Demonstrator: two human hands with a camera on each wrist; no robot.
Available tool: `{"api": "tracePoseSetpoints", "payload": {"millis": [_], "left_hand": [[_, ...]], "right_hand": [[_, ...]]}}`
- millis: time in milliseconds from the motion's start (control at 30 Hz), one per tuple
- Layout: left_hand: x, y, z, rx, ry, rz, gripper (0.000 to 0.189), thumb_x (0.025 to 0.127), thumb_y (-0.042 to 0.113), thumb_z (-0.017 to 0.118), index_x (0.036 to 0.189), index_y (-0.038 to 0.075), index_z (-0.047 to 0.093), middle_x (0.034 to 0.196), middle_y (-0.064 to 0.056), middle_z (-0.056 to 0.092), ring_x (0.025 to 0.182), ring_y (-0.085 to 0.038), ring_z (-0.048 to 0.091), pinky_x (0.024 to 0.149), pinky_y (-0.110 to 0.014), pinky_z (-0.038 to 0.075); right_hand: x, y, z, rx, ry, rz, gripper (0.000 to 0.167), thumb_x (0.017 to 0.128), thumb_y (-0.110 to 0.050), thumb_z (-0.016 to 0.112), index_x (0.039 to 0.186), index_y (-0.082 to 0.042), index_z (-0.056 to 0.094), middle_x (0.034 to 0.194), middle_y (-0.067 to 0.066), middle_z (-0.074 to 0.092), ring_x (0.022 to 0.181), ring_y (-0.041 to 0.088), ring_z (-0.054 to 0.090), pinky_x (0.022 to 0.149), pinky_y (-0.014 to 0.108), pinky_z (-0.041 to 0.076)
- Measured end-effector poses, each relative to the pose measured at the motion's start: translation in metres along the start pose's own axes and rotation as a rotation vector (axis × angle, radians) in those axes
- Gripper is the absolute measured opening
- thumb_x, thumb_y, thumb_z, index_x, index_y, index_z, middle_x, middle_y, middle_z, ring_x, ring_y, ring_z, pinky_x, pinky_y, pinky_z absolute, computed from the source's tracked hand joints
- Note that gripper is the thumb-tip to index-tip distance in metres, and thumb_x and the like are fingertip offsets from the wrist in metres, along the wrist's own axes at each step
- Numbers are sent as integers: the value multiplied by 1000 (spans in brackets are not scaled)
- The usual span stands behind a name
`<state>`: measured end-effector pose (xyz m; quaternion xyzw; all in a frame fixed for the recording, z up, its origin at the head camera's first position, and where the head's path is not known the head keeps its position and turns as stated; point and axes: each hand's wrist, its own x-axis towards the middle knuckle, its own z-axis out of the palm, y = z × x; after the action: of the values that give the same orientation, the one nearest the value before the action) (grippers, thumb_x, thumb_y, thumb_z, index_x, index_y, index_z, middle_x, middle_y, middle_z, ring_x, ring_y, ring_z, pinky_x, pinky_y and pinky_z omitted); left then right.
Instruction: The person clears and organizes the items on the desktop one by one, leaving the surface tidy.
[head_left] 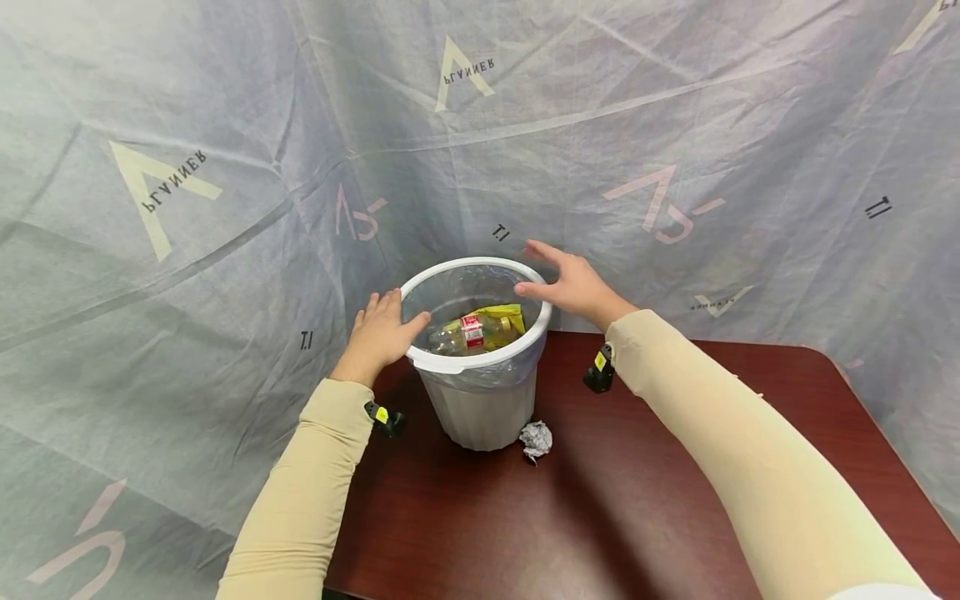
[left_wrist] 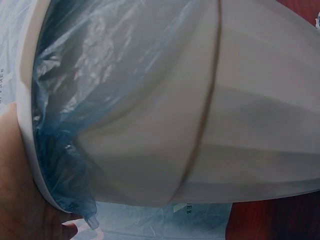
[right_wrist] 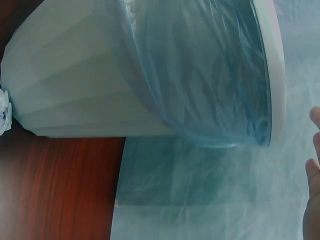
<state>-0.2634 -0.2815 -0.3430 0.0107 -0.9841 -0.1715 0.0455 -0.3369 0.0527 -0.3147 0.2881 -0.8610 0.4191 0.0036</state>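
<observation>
A pale grey trash can (head_left: 483, 408) stands on the table, with a white rim ring (head_left: 467, 363) holding a clear bluish liner bag (left_wrist: 115, 55). My left hand (head_left: 378, 333) lies at the left side of the rim, fingers spread and thumb over the opening. In the left wrist view its fingertips (left_wrist: 70, 231) show just beyond the rim. At the right side, my right hand (head_left: 573, 287) is held up with fingers extended and thumb apart; the right wrist view shows its fingers (right_wrist: 313, 172) off the rim. Inside lie a plastic bottle (head_left: 472, 331) with a red label and a yellow wrapper (head_left: 510, 313).
A crumpled ball of silvery paper (head_left: 536, 440) lies on the dark red wooden table (head_left: 637, 500), beside the can's base. Grey printed cloth (head_left: 645, 108) hangs behind and to the left, close to the can.
</observation>
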Motion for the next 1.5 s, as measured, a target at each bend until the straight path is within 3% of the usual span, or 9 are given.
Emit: {"api": "tracePoseSetpoints", "payload": {"millis": [300,467,633,833,1033,1333,1500], "left_hand": [[-1,2,-1,6,-6,6,90,100,61,39,161,-1,15,165,-21,21,154,-41,2,121,-61,6],[-1,2,-3,7,0,10,92,100,63,39,161,-1,16,165,-21,21,154,-41,2,121,-61,6],[0,2,-3,5,4,12,91,100,62,39,161,-1,15,165,-21,22,154,-41,2,121,-62,6],[1,1,-2,-2,2,14,89,101,60,41,161,-1,16,165,-22,22,154,-41,2,121,-62,6],[2,-1,-2,-1,6,12,90,100,60,40,161,-1,17,165,-22,22,154,-41,3,121,-62,7],[2,-1,-1,-6,-2,11,90,100,61,40,161,-1,15,165,-22,20,155,-41,2,121,-61,6],[2,-1,-1,-3,9,11,89,101,59,42,161,-1,16,165,-22,21,154,-41,3,121,-62,7]], "right_hand": [[-14,34,-21,-17,124,39,87,89,-55,72,161,-24,32,156,-1,46,150,25,31,118,54,28],[-33,68,-29,36,121,128,90,89,-58,70,162,-24,28,159,0,42,152,25,26,117,55,28],[-54,107,-22,52,103,194,91,91,-57,69,162,-18,27,161,4,39,152,29,26,117,57,28],[-74,145,5,53,70,216,92,92,-56,68,161,-12,27,159,11,40,150,35,29,114,60,31],[-85,171,49,72,77,207,88,90,-53,73,157,-8,37,151,14,51,144,34,40,114,54,33],[-107,180,117,205,3,178,81,88,-40,79,152,-4,44,145,20,55,139,35,47,113,55,35],[-122,183,148,165,-50,138,77,89,-35,79,148,1,47,141,22,58,131,39,54,109,56,40]]}}
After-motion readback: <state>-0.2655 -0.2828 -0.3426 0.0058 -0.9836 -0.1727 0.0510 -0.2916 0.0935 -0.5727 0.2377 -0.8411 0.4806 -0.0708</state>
